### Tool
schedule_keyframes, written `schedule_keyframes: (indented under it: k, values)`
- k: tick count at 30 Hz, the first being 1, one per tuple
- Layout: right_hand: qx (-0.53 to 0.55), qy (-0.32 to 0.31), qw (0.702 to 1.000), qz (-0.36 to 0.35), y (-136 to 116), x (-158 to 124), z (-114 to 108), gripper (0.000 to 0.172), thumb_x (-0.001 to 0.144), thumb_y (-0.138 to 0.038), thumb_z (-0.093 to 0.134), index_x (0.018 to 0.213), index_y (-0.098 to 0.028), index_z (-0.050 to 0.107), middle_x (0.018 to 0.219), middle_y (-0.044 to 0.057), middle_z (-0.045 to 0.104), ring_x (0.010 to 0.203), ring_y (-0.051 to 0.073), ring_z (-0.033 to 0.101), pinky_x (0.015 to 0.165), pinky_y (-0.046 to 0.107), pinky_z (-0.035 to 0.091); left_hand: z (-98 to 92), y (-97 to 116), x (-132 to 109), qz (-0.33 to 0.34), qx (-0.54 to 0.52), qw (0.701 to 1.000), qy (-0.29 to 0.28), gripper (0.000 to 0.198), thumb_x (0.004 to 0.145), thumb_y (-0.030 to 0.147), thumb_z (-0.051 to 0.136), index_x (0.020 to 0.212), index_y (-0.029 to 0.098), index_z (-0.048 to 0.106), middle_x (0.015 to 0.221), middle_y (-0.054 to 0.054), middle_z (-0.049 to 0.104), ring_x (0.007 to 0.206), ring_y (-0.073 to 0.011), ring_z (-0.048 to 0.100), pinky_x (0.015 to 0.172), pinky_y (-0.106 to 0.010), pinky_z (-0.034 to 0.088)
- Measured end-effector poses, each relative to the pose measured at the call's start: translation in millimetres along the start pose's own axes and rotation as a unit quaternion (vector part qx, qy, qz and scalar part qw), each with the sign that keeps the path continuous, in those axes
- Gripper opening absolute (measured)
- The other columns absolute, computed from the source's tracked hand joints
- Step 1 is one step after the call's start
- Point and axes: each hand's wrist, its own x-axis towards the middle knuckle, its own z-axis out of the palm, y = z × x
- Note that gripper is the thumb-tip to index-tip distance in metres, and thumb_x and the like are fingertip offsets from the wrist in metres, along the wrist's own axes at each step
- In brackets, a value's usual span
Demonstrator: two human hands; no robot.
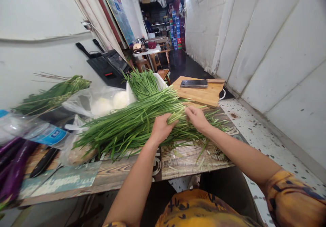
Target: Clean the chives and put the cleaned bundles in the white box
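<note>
A large heap of long green chives (122, 121) lies across the wooden-patterned table. My left hand (162, 127) is wrapped round a bundle of them near the pale stem ends. Just right of it, my right hand (196, 117) has its fingers pinched together at the tips of those stems; what exactly is between them is too small to make out. More chives (144, 84) stand in a white container (160, 81) behind the heap. Loose stems and trimmings (216, 121) lie beneath and to the right of my right hand.
A cleaver (194, 83) rests on a wooden board (197, 95) at the back right. On the left are eggplants (19, 166), a plastic bottle (48, 133), a black-handled knife (43, 162), bagged white vegetables (109, 103) and leafy greens (48, 96). A wall (275, 43) stands right.
</note>
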Motion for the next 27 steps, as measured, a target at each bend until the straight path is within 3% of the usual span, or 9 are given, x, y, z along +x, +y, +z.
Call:
schedule_keyframes:
  k: [4, 7, 9, 11, 16, 20, 23, 25, 27]
  values:
    - [-0.005, 0.099, 0.995, 0.033, -3.8, 13.8, -28.5, 0.046, 0.083, -0.054, 0.042, 0.052, -0.019, 0.040, 0.045, -0.004, 0.041, 0.041, 0.008, 0.036, 0.045, 0.022, 0.031, 0.1, -0.7, -0.4, -0.002, -0.010, 1.000, 0.018, 0.020, 0.078, 0.034, 0.059, 0.079, 0.015, 0.066, 0.075, 0.000, 0.066, 0.071, -0.0141, 0.057, 0.066, -0.022, 0.040]
    - [-0.215, 0.016, 0.977, 0.006, -5.1, 17.1, -46.5, 0.049, 0.082, -0.043, 0.049, 0.041, -0.018, 0.040, 0.040, -0.003, 0.036, 0.042, 0.008, 0.035, 0.048, 0.024, 0.029, 0.5, -0.4, 0.0, -0.004, -0.007, 1.000, 0.024, 0.019, 0.078, 0.032, 0.058, 0.076, 0.015, 0.066, 0.071, 0.000, 0.065, 0.069, -0.0141, 0.057, 0.065, -0.022, 0.039]
    - [-0.297, -0.054, 0.952, -0.056, -5.2, 14.8, -47.6, 0.035, 0.075, -0.030, 0.057, 0.045, -0.016, 0.048, 0.047, -0.002, 0.043, 0.049, 0.009, 0.040, 0.052, 0.023, 0.030, 0.8, 0.1, 0.0, -0.002, -0.005, 1.000, 0.026, 0.019, 0.079, 0.032, 0.057, 0.077, 0.015, 0.066, 0.073, 0.000, 0.066, 0.070, -0.0141, 0.058, 0.065, -0.022, 0.039]
    - [-0.297, -0.088, 0.943, -0.120, -5.4, 10.7, -41.4, 0.012, 0.070, -0.023, 0.061, 0.062, -0.014, 0.061, 0.062, -0.001, 0.052, 0.057, 0.010, 0.045, 0.056, 0.022, 0.033, 0.6, 0.8, -0.3, 0.006, -0.003, 1.000, 0.028, 0.019, 0.080, 0.031, 0.056, 0.079, 0.015, 0.067, 0.076, 0.000, 0.067, 0.072, -0.0144, 0.059, 0.067, -0.022, 0.040]
    - [-0.270, -0.155, 0.931, -0.190, -12.0, -0.7, -25.7, 0.015, 0.072, -0.017, 0.057, 0.081, -0.013, 0.068, 0.072, 0.003, 0.058, 0.068, 0.013, 0.050, 0.066, 0.025, 0.039, -1.2, 2.2, -0.3, 0.001, 0.007, 0.999, 0.049, 0.019, 0.081, 0.031, 0.055, 0.086, 0.016, 0.066, 0.082, -0.001, 0.067, 0.077, -0.0149, 0.059, 0.071, -0.023, 0.041]
    - [-0.151, -0.230, 0.955, -0.113, -20.2, -12.5, -16.7, 0.025, 0.073, -0.021, 0.058, 0.096, -0.013, 0.067, 0.068, 0.001, 0.059, 0.058, 0.011, 0.051, 0.055, 0.023, 0.041, -0.7, 2.2, 0.7, -0.006, 0.015, 0.999, 0.046, 0.018, 0.081, 0.030, 0.055, 0.087, 0.017, 0.065, 0.080, -0.001, 0.066, 0.075, -0.0145, 0.059, 0.071, -0.023, 0.041]
    - [-0.057, -0.202, 0.977, -0.033, -18.3, -17.1, -6.3, 0.020, 0.077, -0.030, 0.056, 0.086, -0.014, 0.066, 0.057, -0.002, 0.058, 0.048, 0.009, 0.051, 0.046, 0.020, 0.040, -1.2, 3.2, -0.4, 0.007, 0.005, 0.999, 0.046, 0.018, 0.080, 0.030, 0.056, 0.086, 0.016, 0.066, 0.078, -0.001, 0.066, 0.073, -0.0139, 0.058, 0.069, -0.023, 0.042]
    - [-0.047, -0.148, 0.988, 0.003, -11.9, -15.1, -2.4, 0.016, 0.078, -0.028, 0.055, 0.075, -0.015, 0.064, 0.054, -0.002, 0.058, 0.043, 0.008, 0.050, 0.041, 0.019, 0.039, -4.6, 4.7, -1.7, 0.014, -0.029, 0.995, 0.099, 0.019, 0.080, 0.031, 0.057, 0.085, 0.016, 0.066, 0.081, -0.002, 0.067, 0.075, -0.0137, 0.060, 0.072, -0.024, 0.044]
    - [-0.064, -0.121, 0.990, 0.039, -3.4, -9.8, -3.2, 0.013, 0.076, -0.024, 0.057, 0.069, -0.015, 0.062, 0.051, -0.002, 0.057, 0.038, 0.007, 0.048, 0.038, 0.017, 0.037, -13.0, 6.6, -1.8, 0.011, -0.088, 0.973, 0.211, 0.022, 0.083, 0.033, 0.054, 0.085, 0.015, 0.066, 0.084, -0.003, 0.068, 0.081, -0.0141, 0.061, 0.079, -0.026, 0.045]
